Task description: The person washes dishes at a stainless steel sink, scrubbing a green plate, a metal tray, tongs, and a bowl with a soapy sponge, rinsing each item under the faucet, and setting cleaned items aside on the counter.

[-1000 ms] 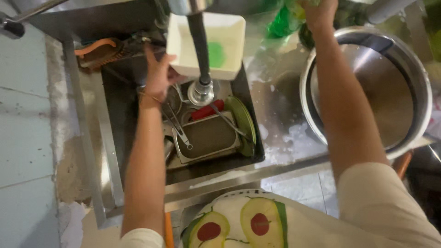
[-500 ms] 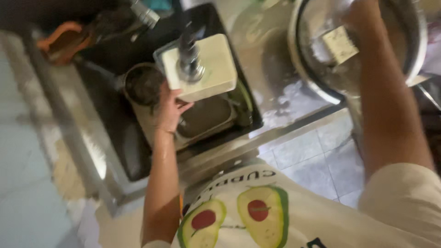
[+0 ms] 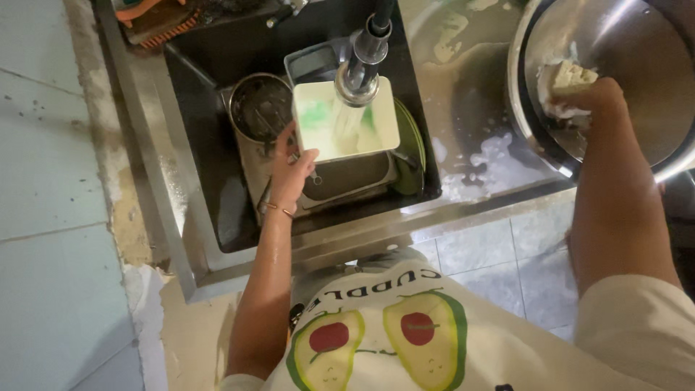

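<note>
My left hand grips the near-left corner of a white square container and holds it under the tap, with water running into it. A green smear shows inside the container. My right hand is inside a large steel bowl on the wet counter and presses a pale sponge against its inner wall.
The dark sink holds a small round steel pot, a rectangular steel tray, a green plate on edge and some cutlery. An orange brush lies at the sink's far left. Suds cover the counter. Pale tiles lie to the left.
The view has swung closer over the sink. My left hand has drawn the white container under the tap and water now runs into it. My right hand has stayed in the steel bowl.
</note>
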